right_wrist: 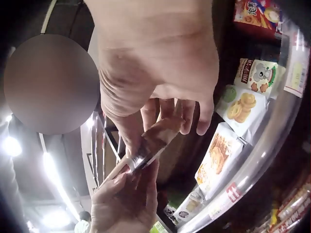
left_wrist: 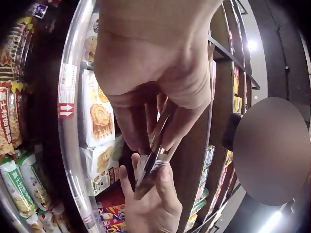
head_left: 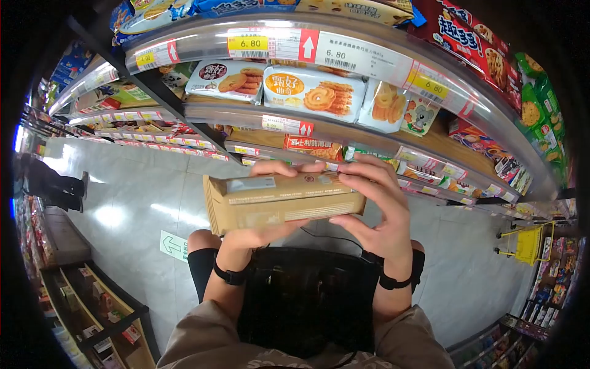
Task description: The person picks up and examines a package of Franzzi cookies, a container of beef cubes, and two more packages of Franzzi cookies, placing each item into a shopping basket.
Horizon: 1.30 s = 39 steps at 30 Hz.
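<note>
A long tan packet is held level in both hands above the person's lap, its printed side turned up toward the head view. The left hand grips it from below and behind, with fingertips over the far edge. At the packet's right end the right hand pinches it, thumb on the near side and fingers on the far edge. In the left wrist view the packet appears edge-on between the left hand and the right. The right wrist view has the packet beneath the right hand.
Shelves of biscuits with a price rail curve across the front; a white cookie pack lies on the shelf below. A yellow cart stands at the right. Another person's legs are at the left, near a low wooden rack.
</note>
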Motion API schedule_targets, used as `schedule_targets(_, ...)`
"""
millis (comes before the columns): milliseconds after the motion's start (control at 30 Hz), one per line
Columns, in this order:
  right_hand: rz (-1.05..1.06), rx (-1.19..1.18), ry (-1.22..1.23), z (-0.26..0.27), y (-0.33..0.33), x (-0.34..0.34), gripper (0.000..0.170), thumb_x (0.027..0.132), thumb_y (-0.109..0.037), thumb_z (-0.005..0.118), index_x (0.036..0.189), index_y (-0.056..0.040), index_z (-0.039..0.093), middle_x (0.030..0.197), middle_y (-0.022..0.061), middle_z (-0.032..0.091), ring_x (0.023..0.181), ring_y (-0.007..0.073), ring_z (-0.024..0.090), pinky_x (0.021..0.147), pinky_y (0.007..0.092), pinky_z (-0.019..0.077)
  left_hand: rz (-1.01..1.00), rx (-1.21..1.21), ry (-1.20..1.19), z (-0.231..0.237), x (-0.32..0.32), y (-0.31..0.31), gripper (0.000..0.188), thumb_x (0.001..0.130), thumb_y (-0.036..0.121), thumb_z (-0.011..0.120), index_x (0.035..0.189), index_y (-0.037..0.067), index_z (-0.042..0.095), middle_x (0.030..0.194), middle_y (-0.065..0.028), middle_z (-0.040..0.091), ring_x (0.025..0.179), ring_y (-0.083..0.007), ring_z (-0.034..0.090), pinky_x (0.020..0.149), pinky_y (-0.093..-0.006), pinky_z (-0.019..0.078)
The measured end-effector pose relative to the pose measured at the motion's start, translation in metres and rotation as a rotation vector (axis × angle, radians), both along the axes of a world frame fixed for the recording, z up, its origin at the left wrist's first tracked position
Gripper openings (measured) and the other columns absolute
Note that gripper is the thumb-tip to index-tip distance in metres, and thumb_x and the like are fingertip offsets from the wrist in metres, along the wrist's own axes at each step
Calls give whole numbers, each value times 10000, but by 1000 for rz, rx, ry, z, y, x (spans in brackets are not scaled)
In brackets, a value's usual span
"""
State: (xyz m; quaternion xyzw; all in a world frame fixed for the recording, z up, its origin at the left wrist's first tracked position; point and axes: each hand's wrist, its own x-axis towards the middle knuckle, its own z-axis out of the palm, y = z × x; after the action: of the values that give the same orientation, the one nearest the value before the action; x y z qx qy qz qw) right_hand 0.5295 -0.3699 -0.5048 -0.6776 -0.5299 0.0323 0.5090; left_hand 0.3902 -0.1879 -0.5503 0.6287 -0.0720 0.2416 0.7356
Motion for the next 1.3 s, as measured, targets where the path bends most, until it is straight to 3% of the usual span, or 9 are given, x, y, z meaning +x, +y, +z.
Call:
schedule_targets(33,1,15,-19,-1,1,1,574,625,-96,888,1169,-72,707,1253,79,643,1219,326,565,1018,446,465,-7,-42,2,0,2,0,719,756,42,859,1240,96,330,1432,-267,507,1285,-348,556,1052,-448,506)
schedule_targets(133,-6,37,-39,0,1,1,558,621,-99,890,1150,-71,716,1216,75,663,1193,326,581,1005,446,474,-1,125,5,-2,3,4,728,751,32,859,1240,99,324,1433,-267,509,1285,-345,557,1060,-445,503)
schedule_targets(400,-14,36,-39,1,2,0,549,619,-100,891,1140,-73,721,1200,67,671,1170,321,592,992,442,483,-36,-146,-1,0,0,-5,653,782,-38,803,1265,76,379,1412,-264,514,1354,-335,500,1074,-440,474)
schedule_targets(633,-18,36,-43,2,2,0,539,619,-95,888,1131,-69,724,1196,68,672,1155,319,594,981,441,490,-42,-146,7,4,0,-3,645,791,-46,786,1277,71,378,1405,-264,520,1354,-335,502,1075,-444,467)
schedule_targets(733,-21,29,-54,3,1,1,537,622,-98,889,1132,-70,724,1195,69,674,1152,319,595,978,441,491,-3,-64,31,-3,1,-1,694,762,-17,824,1262,76,352,1433,-279,509,1261,-328,582,1039,-435,508)
schedule_targets(1300,-18,23,-65,5,1,-2,540,628,-101,894,1139,-75,720,1208,66,677,1162,320,595,988,446,490,0,-18,47,-1,-4,-1,682,781,20,834,1263,73,354,1435,-281,502,1281,-328,566,1053,-430,502)
